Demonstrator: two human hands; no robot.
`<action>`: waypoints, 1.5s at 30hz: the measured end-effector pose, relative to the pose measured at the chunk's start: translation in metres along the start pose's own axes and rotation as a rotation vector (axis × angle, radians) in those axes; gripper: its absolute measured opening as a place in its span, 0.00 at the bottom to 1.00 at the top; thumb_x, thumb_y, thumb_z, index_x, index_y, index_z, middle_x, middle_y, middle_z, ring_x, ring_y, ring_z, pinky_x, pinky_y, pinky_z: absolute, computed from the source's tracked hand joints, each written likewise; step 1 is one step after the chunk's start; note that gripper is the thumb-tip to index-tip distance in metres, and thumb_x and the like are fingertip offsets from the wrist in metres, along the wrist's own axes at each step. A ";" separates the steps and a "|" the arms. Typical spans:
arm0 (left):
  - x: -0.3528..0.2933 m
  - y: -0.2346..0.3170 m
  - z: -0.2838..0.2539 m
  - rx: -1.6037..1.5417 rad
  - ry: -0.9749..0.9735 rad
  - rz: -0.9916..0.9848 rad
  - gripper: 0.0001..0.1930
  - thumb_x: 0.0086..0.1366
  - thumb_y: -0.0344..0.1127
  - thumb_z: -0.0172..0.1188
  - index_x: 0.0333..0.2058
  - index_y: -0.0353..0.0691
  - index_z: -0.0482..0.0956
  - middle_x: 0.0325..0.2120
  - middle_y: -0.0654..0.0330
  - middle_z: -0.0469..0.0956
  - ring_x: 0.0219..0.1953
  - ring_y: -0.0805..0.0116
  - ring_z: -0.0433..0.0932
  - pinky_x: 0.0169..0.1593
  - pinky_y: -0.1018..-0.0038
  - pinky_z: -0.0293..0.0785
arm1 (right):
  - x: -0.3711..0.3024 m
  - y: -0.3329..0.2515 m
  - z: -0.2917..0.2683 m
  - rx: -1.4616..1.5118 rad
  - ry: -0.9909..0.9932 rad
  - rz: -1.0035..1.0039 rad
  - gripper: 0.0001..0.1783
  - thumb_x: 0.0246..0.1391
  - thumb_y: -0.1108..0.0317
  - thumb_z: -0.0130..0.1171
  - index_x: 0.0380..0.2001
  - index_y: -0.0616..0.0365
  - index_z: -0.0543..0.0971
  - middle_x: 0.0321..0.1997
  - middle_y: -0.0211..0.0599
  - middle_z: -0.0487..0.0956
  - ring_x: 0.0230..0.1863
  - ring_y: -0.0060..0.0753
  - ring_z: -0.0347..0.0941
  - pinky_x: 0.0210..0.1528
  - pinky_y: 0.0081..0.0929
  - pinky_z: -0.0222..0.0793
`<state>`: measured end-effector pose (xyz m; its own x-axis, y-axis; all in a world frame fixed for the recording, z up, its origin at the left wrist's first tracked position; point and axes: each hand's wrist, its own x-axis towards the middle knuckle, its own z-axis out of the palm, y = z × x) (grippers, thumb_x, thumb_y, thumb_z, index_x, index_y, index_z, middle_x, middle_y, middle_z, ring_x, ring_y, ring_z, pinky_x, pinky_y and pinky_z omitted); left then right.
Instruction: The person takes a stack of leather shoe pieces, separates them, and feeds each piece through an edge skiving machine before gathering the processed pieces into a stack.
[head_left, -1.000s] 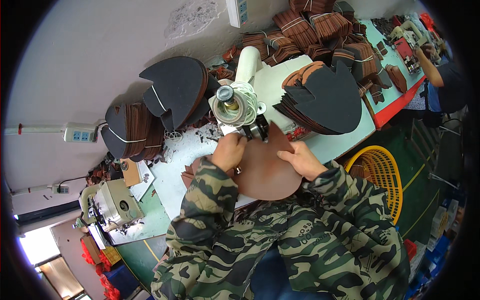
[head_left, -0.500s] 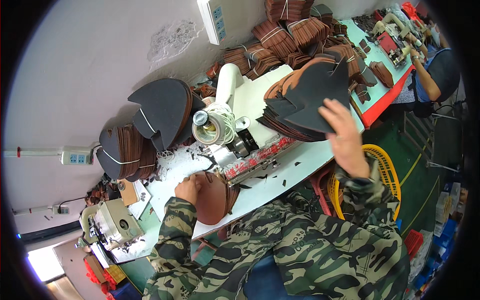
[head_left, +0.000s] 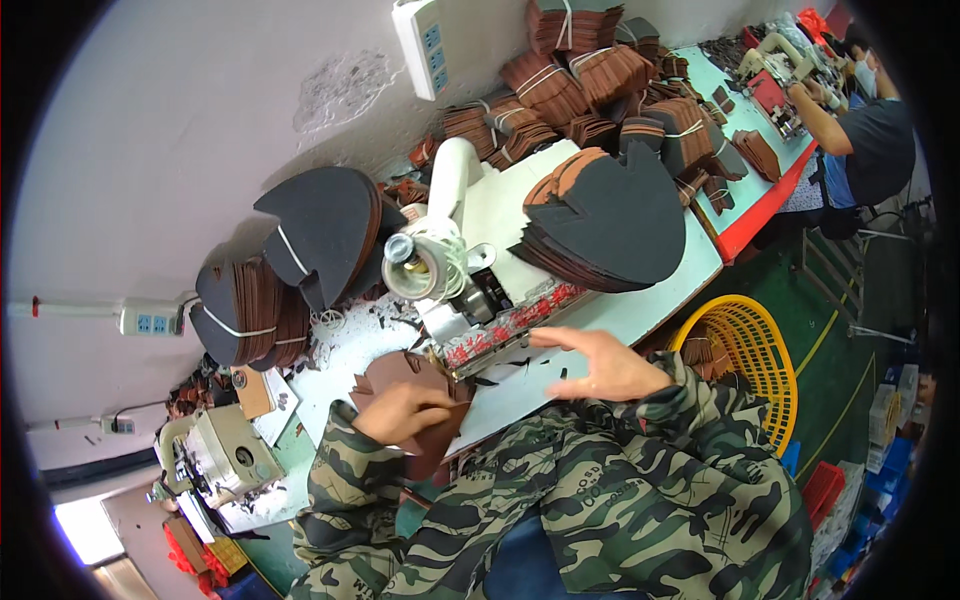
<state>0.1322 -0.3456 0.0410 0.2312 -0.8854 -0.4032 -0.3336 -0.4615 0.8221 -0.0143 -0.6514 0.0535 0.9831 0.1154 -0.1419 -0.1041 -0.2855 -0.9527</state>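
Note:
My left hand [head_left: 402, 412] is closed on a brown leather-like piece [head_left: 432, 448] at the front of the white table, its fingers bunched over the piece's face. Similar brown pieces [head_left: 395, 370] lie behind that hand, against the near end of the sewing-type machine [head_left: 480, 325]. To the right, my right hand [head_left: 600, 368] hovers over the table's front edge, thumb and fingers apart with nothing between them. A fanned stack of dark rounded pieces with notched edges [head_left: 620, 220] rests on the right part of the machine's bed.
Banded bundles of dark pieces [head_left: 325, 235] stand left of the machine. More brown bundles [head_left: 545, 85] are piled along the wall. A yellow basket [head_left: 765, 360] stands on the floor at right. Another machine [head_left: 225, 455] is at far left; a co-worker [head_left: 870, 140] sits at far right.
My right hand has left the dark stack and come down and left toward my left hand. My left hand has shifted slightly right and down, and the brown pieces under it have moved and turned.

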 end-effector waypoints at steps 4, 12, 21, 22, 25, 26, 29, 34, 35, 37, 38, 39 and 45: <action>0.032 0.042 0.016 -0.108 0.513 0.057 0.09 0.62 0.29 0.54 0.38 0.29 0.75 0.25 0.55 0.76 0.27 0.66 0.73 0.37 0.74 0.71 | 0.008 0.033 0.014 0.325 -0.274 0.336 0.25 0.50 0.68 0.63 0.51 0.65 0.73 0.47 0.38 0.78 0.48 0.27 0.72 0.53 0.30 0.67; 0.076 0.011 0.013 0.140 0.616 -0.396 0.15 0.64 0.41 0.46 0.34 0.34 0.76 0.27 0.39 0.76 0.33 0.38 0.75 0.38 0.51 0.70 | 0.028 0.034 0.043 0.423 0.090 0.404 0.14 0.55 0.71 0.53 0.41 0.71 0.76 0.35 0.36 0.80 0.34 0.22 0.73 0.40 0.24 0.69; 0.098 -0.004 -0.019 -0.119 0.396 -0.218 0.14 0.65 0.35 0.49 0.31 0.27 0.74 0.18 0.53 0.73 0.12 0.64 0.73 0.15 0.72 0.68 | 0.003 -0.001 0.041 0.785 -0.218 0.773 0.17 0.60 0.65 0.51 0.48 0.67 0.72 0.41 0.41 0.79 0.36 0.26 0.77 0.39 0.23 0.72; 0.095 -0.014 -0.023 -0.057 0.382 0.043 0.13 0.65 0.35 0.48 0.33 0.28 0.73 0.18 0.55 0.73 0.09 0.66 0.71 0.11 0.74 0.66 | -0.001 -0.009 0.038 0.805 -0.264 0.710 0.18 0.61 0.62 0.50 0.48 0.65 0.71 0.42 0.41 0.78 0.37 0.25 0.76 0.36 0.22 0.73; 0.064 -0.054 -0.025 -0.496 0.576 -0.230 0.12 0.67 0.34 0.45 0.30 0.32 0.73 0.17 0.58 0.74 0.11 0.71 0.72 0.14 0.76 0.67 | -0.004 -0.033 0.004 0.252 0.032 0.222 0.18 0.60 0.60 0.51 0.45 0.64 0.73 0.42 0.35 0.78 0.38 0.22 0.73 0.37 0.24 0.70; 0.056 -0.069 -0.023 -0.022 0.766 -0.270 0.12 0.67 0.36 0.46 0.30 0.34 0.73 0.16 0.54 0.75 0.14 0.62 0.75 0.17 0.69 0.69 | -0.016 -0.043 -0.021 0.214 0.186 0.282 0.17 0.59 0.62 0.51 0.45 0.64 0.75 0.42 0.36 0.79 0.37 0.21 0.72 0.43 0.23 0.66; 0.013 -0.105 -0.005 0.754 0.353 -0.738 0.16 0.59 0.49 0.54 0.39 0.44 0.74 0.28 0.48 0.79 0.31 0.46 0.79 0.35 0.53 0.74 | -0.021 -0.048 -0.059 0.255 0.825 -0.268 0.17 0.59 0.75 0.44 0.50 0.65 0.73 0.47 0.41 0.78 0.48 0.30 0.73 0.52 0.26 0.64; -0.013 -0.128 0.023 0.751 0.413 -0.734 0.18 0.55 0.45 0.62 0.41 0.44 0.74 0.29 0.49 0.79 0.31 0.49 0.79 0.34 0.57 0.74 | -0.009 -0.002 -0.088 -0.867 0.464 -0.047 0.25 0.45 0.76 0.58 0.50 0.59 0.73 0.57 0.44 0.70 0.63 0.51 0.59 0.64 0.42 0.52; -0.013 -0.127 0.025 0.778 0.500 -0.729 0.18 0.55 0.45 0.62 0.41 0.43 0.74 0.29 0.49 0.79 0.31 0.49 0.79 0.34 0.57 0.75 | -0.005 0.007 -0.088 -0.887 0.455 -0.064 0.27 0.43 0.72 0.62 0.51 0.59 0.73 0.58 0.44 0.69 0.63 0.50 0.59 0.63 0.44 0.52; -0.010 -0.118 0.025 0.761 0.482 -0.736 0.19 0.55 0.44 0.62 0.43 0.44 0.74 0.28 0.49 0.79 0.30 0.49 0.79 0.33 0.57 0.75 | 0.000 0.013 -0.085 -0.911 0.428 0.008 0.32 0.39 0.63 0.67 0.50 0.58 0.73 0.60 0.45 0.66 0.63 0.50 0.58 0.62 0.49 0.52; -0.008 -0.109 0.024 0.746 0.459 -0.734 0.20 0.55 0.44 0.62 0.45 0.45 0.73 0.28 0.49 0.79 0.29 0.49 0.79 0.33 0.58 0.75 | 0.000 0.011 -0.081 -0.910 0.439 -0.066 0.32 0.39 0.63 0.67 0.50 0.58 0.73 0.60 0.45 0.66 0.63 0.50 0.58 0.62 0.49 0.52; -0.007 -0.098 0.022 0.766 0.498 -0.701 0.20 0.55 0.44 0.62 0.45 0.45 0.73 0.28 0.49 0.79 0.29 0.49 0.79 0.33 0.58 0.75 | -0.001 0.006 -0.077 -0.910 0.448 -0.090 0.31 0.39 0.63 0.67 0.50 0.59 0.73 0.60 0.46 0.67 0.63 0.49 0.59 0.61 0.47 0.53; 0.004 0.007 0.007 0.221 0.001 0.037 0.10 0.61 0.35 0.55 0.35 0.35 0.79 0.24 0.48 0.79 0.24 0.53 0.79 0.31 0.63 0.75 | -0.005 -0.016 -0.017 -0.251 -0.030 -0.067 0.37 0.42 0.62 0.68 0.57 0.61 0.68 0.57 0.48 0.70 0.57 0.48 0.67 0.59 0.37 0.61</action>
<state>0.1245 -0.3531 0.0425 0.2162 -0.9021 -0.3735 -0.5340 -0.4295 0.7282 -0.0153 -0.6639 0.0737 0.9812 0.1693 -0.0923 0.0054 -0.5026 -0.8645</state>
